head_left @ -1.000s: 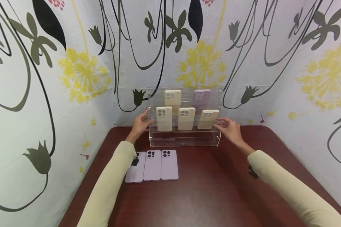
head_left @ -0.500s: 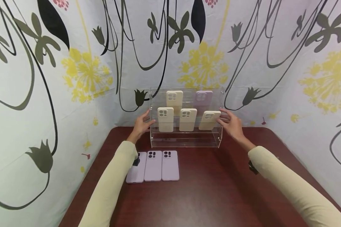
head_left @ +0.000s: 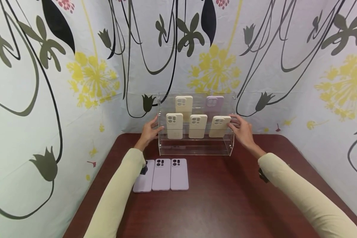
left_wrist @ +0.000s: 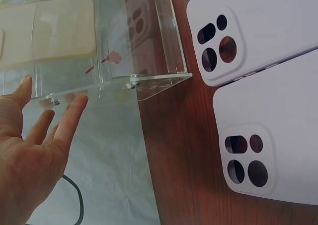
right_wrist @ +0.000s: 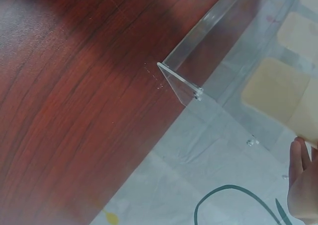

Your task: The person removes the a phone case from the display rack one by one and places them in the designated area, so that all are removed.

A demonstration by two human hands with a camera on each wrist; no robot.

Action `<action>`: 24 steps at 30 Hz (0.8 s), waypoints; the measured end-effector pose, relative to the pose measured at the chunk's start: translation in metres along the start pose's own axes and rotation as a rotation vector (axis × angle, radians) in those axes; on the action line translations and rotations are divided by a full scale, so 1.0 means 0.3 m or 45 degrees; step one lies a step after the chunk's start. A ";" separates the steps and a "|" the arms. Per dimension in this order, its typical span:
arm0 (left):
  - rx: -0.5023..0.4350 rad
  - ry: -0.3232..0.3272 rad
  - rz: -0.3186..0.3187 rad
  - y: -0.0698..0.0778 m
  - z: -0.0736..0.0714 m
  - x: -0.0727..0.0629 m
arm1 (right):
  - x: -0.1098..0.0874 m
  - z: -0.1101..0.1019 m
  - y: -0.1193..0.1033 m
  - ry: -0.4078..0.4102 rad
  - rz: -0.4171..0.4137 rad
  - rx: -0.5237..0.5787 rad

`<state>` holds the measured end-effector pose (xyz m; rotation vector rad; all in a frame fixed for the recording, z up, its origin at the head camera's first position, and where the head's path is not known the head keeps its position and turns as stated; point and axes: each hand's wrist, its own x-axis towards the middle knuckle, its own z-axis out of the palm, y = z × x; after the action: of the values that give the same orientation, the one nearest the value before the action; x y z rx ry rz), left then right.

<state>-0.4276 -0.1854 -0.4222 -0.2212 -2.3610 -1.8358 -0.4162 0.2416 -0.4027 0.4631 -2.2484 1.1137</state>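
Note:
A clear acrylic display stand (head_left: 196,152) stands at the back of the table. My left hand (head_left: 149,133) holds its left side panel, thumb in front and fingers on the outer side. At the right end of the stand's front occupied tier, my right hand (head_left: 241,130) pinches the edge of a cream phone case (head_left: 220,126), which leans slightly right. Two more cream cases, the left one (head_left: 174,126) and the middle one (head_left: 197,126), stand beside it. On the tier behind are a cream case (head_left: 183,103) and a lilac case (head_left: 214,105).
Three lilac phone cases lie side by side on the dark red table (head_left: 214,198): a left one (head_left: 143,181), partly under the left sleeve, a middle one (head_left: 161,177) and a right one (head_left: 179,177). A patterned cloth (head_left: 92,138) hangs close behind the stand.
The right cream case has shifted slightly and stands a little straighter, with the right hand still at its edge. The left hand stays on the stand. The head view has shifted slightly.

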 end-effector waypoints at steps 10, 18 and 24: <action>0.011 -0.002 0.002 0.004 0.004 0.002 | 0.032 -0.045 -0.050 0.000 0.001 0.005; 0.034 0.000 -0.014 0.006 -0.003 -0.004 | 0.053 -0.082 -0.102 0.012 -0.032 0.019; 0.023 -0.007 -0.014 0.000 0.000 -0.005 | 0.055 -0.103 -0.150 0.019 -0.062 -0.031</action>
<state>-0.4260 -0.1855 -0.4226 -0.2126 -2.3861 -1.8202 -0.3940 0.2391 -0.3503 0.4954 -2.2239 1.0605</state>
